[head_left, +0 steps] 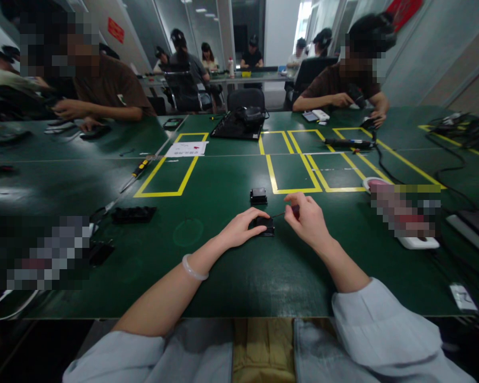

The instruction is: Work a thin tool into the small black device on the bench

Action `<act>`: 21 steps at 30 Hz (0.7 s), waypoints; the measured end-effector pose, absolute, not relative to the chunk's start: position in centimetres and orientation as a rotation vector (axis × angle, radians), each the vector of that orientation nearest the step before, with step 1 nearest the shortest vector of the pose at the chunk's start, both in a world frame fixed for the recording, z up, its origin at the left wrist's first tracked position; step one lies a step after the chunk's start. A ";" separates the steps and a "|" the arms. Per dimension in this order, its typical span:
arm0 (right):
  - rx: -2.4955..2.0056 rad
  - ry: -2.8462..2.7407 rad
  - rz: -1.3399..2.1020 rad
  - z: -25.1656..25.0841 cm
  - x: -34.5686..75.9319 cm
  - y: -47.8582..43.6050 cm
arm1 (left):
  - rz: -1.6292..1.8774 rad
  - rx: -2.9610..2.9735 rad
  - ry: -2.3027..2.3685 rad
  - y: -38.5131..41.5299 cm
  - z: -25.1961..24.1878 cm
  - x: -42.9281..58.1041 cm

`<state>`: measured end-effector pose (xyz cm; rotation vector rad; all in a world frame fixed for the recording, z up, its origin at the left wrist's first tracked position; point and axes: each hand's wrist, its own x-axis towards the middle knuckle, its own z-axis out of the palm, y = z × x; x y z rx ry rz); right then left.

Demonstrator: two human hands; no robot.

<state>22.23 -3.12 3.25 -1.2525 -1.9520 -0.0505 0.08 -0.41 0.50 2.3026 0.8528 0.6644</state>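
My left hand holds a small black block-shaped part down on the green table, thumb on its near side and fingers over the top. To the right, my right hand pinches a thin dark rod-like tool whose tip points left at the block. Its handle is mostly hidden in the fingers, and I cannot tell whether the tip touches. Just beyond the hands sits another small black block with a flat top.
Yellow tape rectangles mark the green table. A yellow-black screwdriver and a black strip-like part lie left. A pink-and-white phone-like object lies right. Ahead are a black bag and two co-workers handling items.
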 end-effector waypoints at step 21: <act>-1.266 -1.946 -0.035 3.1 22.3 -3.0 | 0.668 2.320 0.851 -0.4 0.2 0.0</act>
